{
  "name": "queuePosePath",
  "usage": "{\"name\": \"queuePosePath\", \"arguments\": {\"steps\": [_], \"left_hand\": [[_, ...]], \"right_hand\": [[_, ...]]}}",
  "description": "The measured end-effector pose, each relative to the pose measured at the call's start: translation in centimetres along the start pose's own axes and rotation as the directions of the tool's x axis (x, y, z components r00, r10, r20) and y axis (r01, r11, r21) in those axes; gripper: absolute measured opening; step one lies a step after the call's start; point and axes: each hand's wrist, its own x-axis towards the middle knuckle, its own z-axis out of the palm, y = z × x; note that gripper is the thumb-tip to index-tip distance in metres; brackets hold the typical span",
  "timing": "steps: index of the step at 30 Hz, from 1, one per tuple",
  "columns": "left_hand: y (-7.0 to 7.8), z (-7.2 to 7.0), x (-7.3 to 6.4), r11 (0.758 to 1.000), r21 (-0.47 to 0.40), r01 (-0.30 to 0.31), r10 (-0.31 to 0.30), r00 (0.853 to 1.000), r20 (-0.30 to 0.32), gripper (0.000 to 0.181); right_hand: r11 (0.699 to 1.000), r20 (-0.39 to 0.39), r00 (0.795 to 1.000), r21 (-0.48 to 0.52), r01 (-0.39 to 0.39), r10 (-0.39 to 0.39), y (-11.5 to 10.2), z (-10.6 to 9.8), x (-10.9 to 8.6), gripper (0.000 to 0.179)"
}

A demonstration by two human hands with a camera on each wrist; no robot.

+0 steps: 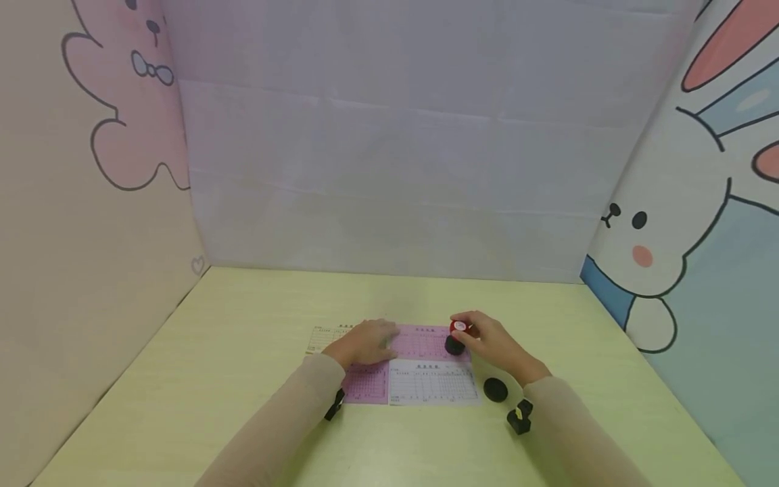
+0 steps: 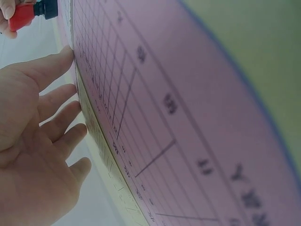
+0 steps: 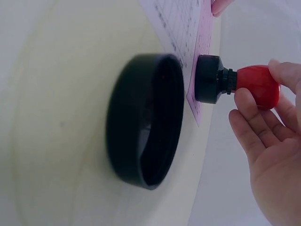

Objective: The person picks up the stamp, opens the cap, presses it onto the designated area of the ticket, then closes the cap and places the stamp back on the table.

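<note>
My right hand (image 1: 496, 343) pinches the red knob of a rubber stamp (image 3: 257, 84) between thumb and fingers. The stamp stands upright, its round black base on the right end of a pink printed form (image 1: 420, 340). My left hand (image 1: 365, 341) lies across the forms with fingers spread, its fingertips touching the paper in the left wrist view. Under or beside that hand are a yellowish form (image 1: 325, 337) at the back left and another pink form (image 1: 370, 385) in front. A white form (image 1: 433, 384) lies at front right. The stamp's print face is hidden.
A round black cap (image 1: 496, 389) lies on the table just right of the white form, its hollow side showing in the right wrist view. The pale yellow table (image 1: 243, 392) meets a white sheet (image 1: 389, 169) behind and cartoon-printed panels (image 1: 718, 270) at both sides.
</note>
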Motion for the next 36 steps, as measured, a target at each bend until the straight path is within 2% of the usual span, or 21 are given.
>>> {"name": "queuePosePath", "arguments": {"steps": [9, 26, 36], "left_hand": [[0.02, -0.04, 0.02, 1.0, -0.013, 0.007, -0.007, 1.0, 0.002, 0.055], [0.13, -0.19, -0.05, 1.0, -0.019, -0.005, 0.005, 1.0, -0.005, 0.055], [0.19, -0.43, -0.21, 1.0, -0.026, -0.005, 0.005, 1.0, -0.004, 0.055]], "right_hand": [[1.0, 0.024, 1.0, -0.022, 0.003, -0.003, -0.14, -0.16, 0.15, 0.038], [1.0, -0.007, 1.0, -0.02, 0.014, -0.015, 0.22, 0.12, 0.16, 0.037], [1.0, -0.023, 1.0, 0.012, -0.017, 0.017, 0.49, 0.3, 0.1, 0.039]]}}
